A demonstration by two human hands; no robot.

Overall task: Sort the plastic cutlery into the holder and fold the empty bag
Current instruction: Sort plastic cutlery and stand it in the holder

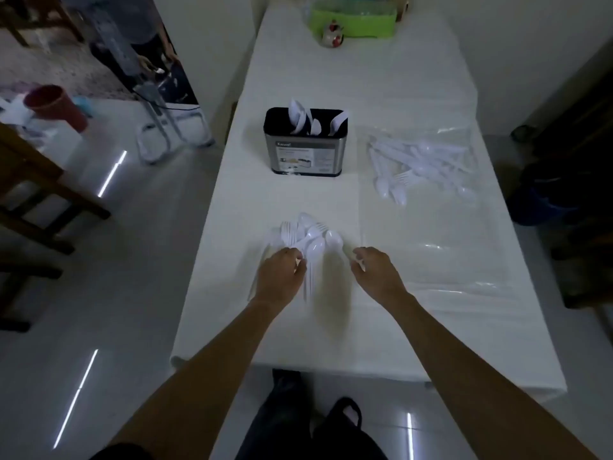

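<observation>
A metal cutlery holder (306, 151) with a black inside stands mid-table and has a few white pieces sticking out. A loose bunch of white plastic spoons and forks (310, 237) lies near the front edge. My left hand (282, 273) grips the handles of that bunch. My right hand (374, 268) is just right of it, its fingers pinching a thin white handle that is hard to make out. A clear plastic bag (428, 161) with several more white pieces lies at the right.
The long white table (331, 78) runs away from me. A green rack (353, 19) and a small ceramic pot (331, 34) sit at its far end. Wooden chairs (30, 180) and a red bucket (56, 106) stand on the left floor.
</observation>
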